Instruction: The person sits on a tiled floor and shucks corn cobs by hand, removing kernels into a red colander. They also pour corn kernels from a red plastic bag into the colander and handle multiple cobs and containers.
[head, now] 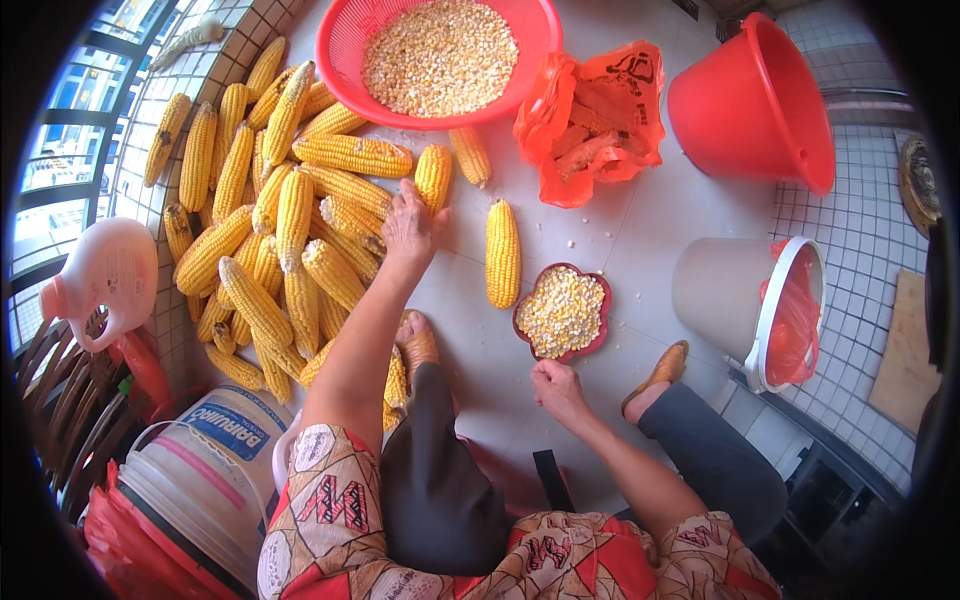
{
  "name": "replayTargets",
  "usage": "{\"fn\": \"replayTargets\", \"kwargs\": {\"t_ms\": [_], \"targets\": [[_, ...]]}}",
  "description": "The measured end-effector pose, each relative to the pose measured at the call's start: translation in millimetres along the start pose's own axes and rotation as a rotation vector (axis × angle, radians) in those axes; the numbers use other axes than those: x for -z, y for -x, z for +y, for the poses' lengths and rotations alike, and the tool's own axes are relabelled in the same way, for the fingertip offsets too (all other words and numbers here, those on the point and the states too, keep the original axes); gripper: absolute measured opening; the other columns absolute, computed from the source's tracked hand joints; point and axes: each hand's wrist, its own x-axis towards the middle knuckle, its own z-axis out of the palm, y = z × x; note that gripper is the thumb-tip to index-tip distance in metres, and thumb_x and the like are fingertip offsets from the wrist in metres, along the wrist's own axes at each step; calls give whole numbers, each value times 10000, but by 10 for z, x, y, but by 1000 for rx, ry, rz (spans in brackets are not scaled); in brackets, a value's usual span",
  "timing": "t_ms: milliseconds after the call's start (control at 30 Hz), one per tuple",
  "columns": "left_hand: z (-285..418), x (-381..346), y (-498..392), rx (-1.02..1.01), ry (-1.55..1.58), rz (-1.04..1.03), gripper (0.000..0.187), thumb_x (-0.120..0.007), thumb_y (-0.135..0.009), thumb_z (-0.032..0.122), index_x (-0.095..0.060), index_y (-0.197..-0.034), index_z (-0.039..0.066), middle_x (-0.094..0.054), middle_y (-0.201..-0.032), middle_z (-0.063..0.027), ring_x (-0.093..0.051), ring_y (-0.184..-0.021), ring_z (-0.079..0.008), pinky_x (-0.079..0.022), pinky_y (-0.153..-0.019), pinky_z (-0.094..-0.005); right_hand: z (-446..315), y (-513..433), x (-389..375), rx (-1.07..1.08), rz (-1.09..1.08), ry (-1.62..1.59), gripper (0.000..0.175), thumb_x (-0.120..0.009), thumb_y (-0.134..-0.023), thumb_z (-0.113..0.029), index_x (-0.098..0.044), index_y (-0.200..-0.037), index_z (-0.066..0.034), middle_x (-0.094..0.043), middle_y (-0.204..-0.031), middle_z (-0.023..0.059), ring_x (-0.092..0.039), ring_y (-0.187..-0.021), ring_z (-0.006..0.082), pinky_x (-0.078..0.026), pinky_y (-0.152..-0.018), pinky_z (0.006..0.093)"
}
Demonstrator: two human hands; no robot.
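My left hand [412,229] reaches over the right edge of a pile of yellow corn cobs [289,217]. Its fingers are apart, with the forefinger along the left side of one corn cob [433,176] and the thumb near that cob's lower end; I see no firm grip. My right hand [559,390] is curled beside the near rim of a red flower-shaped bowl [604,319], which holds loose corn kernels [561,311]. Nothing shows in its fingers, though the palm is hidden. Another corn cob [502,253] lies alone on the floor, left of the bowl.
Ahead stands a red plastic basket [341,71] of kernels. An open red plastic bag [551,161] holds stripped cobs. To the right are a red bucket [731,105] and a grey bucket [712,296] on its side. A white bucket [217,457] and pinkish jug [112,277] stand left.
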Motion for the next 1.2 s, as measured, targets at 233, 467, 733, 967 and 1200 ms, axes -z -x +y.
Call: {"fn": "replayTargets", "kwargs": {"t_ms": [233, 467, 733, 967, 1200], "targets": [[225, -112, 476, -431, 231, 201, 246, -614, -797, 170, -557, -960, -6, -573, -874, -204, -575, -680, -391, -483, -577, -452, -66, -74, -11, 121, 26, 2, 142, -506, -858, -123, -583, -811, -14, -537, -610, 14, -533, -510, 95, -441, -468, 255], [246, -337, 1288, -413, 248, -204, 159, -601, -799, 167, -531, -762, 30, -549, -729, -171, -578, -622, -382, -488, -567, -454, -36, -102, 40, 82, 5, -47, 122, -495, -853, -95, -567, -884, -1, -528, -666, 16, -528, -530, 89, -469, -471, 242], [-174, -225, 1500, -177, -34, -215, 124, -566, -796, 148, -540, -753, 34, -588, -812, -155, -588, -689, -377, -482, -589, -444, 407, -78, 220, -187, 132, -151, 153, -474, -797, -36, -566, -914, -3, -552, -705, 41, -534, -553, 106, -485, -472, 262], [-611, 64, 1924, -334, 149, 136, 207, -620, -678, -3, -604, -885, 1, -608, -927, -181, -613, -842, -337, -521, -743, -408, 756, -100, 223, -345, 27, 17, 154, -475, -800, -40, -568, -916, -1, -554, -706, 41, -536, -554, 111, -484, -466, 267], [-712, 262, 2035, -386, 492, 2, 228, -648, -664, -42, -606, -886, -16, -603, -856, -174, -597, -779, -328, -497, -679, -365, 685, -138, -20, -196, -129, 139, 152, -476, -826, -81, -569, -913, 1, -556, -724, 47, -542, -557, 109, -481, -464, 261]]}}
